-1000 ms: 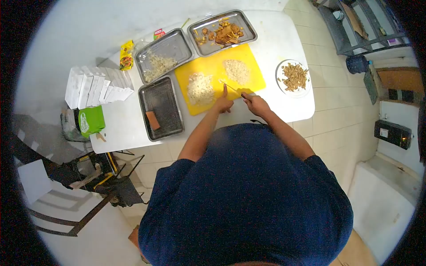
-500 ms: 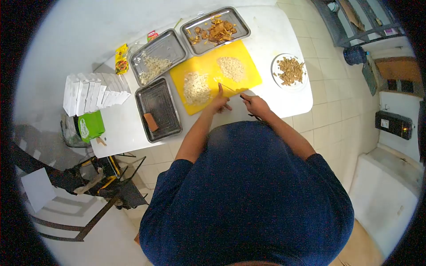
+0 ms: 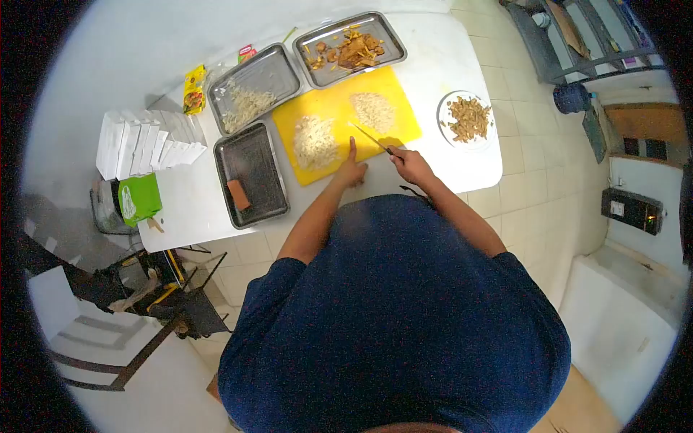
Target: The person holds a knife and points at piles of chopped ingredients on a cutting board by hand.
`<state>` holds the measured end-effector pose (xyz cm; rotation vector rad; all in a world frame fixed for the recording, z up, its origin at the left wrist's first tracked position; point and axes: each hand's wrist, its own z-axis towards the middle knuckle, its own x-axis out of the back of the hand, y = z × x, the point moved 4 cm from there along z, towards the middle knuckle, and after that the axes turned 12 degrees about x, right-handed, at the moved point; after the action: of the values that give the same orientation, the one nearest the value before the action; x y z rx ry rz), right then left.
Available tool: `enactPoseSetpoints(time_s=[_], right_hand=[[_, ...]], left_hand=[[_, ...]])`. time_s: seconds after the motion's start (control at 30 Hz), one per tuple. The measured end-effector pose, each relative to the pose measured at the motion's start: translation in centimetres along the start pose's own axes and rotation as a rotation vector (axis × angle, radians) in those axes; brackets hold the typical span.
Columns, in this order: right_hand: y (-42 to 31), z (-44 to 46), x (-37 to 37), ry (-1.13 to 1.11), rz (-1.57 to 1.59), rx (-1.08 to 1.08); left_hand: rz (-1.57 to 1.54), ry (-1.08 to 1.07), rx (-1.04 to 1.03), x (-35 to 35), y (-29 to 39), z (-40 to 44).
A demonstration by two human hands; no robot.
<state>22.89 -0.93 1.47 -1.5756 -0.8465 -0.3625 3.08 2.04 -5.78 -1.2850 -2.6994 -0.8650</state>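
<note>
My right hand (image 3: 413,167) is closed round the handle of a knife (image 3: 372,138). Its blade points up and left over the near part of a yellow cutting board (image 3: 345,101). Beside it, my left hand (image 3: 351,172) is at the board's near edge, index finger stretched out below the blade, holding nothing; its other fingers show only partly. Two heaps of chopped pale food lie on the board: a larger one (image 3: 315,143) at left and a flatter, finer one (image 3: 373,112) at right.
Around the board stand a tray of pale pieces (image 3: 249,105), a tray of browned food (image 3: 351,52) and a dark tray (image 3: 249,162) holding a reddish-brown block (image 3: 237,195). A plate of brown pieces (image 3: 468,120) sits at right, white boxes (image 3: 144,148) at left.
The knife's blade has swung up and left, its tip now beyond my left index fingertip. My left hand's other fingers look more drawn in. The whole view has shifted slightly.
</note>
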Motion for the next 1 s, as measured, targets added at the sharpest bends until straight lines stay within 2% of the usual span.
enactPoseSetpoints(time_s=[0.17,0.3,0.37,0.5,0.6,0.7,1.0], right_hand=[[-1.7,-1.3,1.1,-0.152,0.081,-0.15],[-1.3,-1.5,0.1,-0.109,-0.081,0.023],[-2.4,-1.3,0.4,-0.165,-0.284,0.051],[-3.3,-0.3,0.3,-0.174,-0.343,0.039],[-3.2,0.3,0.1,-0.163,-0.265,0.002],[-2.9,0.2,0.1,-0.127,-0.2,0.003],[-3.3,0.1,0.7,-0.158,-0.226,0.005]], left_hand=[[-0.266,-0.138,0.008,-0.3,-0.3,1.0],[-0.317,-0.186,0.056,-0.1,0.5,0.5],[-0.235,-0.13,0.057,0.2,1.0,-0.4],[-0.041,0.037,-0.048,0.5,0.5,-0.4],[0.405,0.387,-0.137,0.8,0.6,-0.7],[0.45,0.278,-0.064,1.0,0.9,-1.7],[0.543,0.428,-0.06,1.7,2.1,-2.2]])
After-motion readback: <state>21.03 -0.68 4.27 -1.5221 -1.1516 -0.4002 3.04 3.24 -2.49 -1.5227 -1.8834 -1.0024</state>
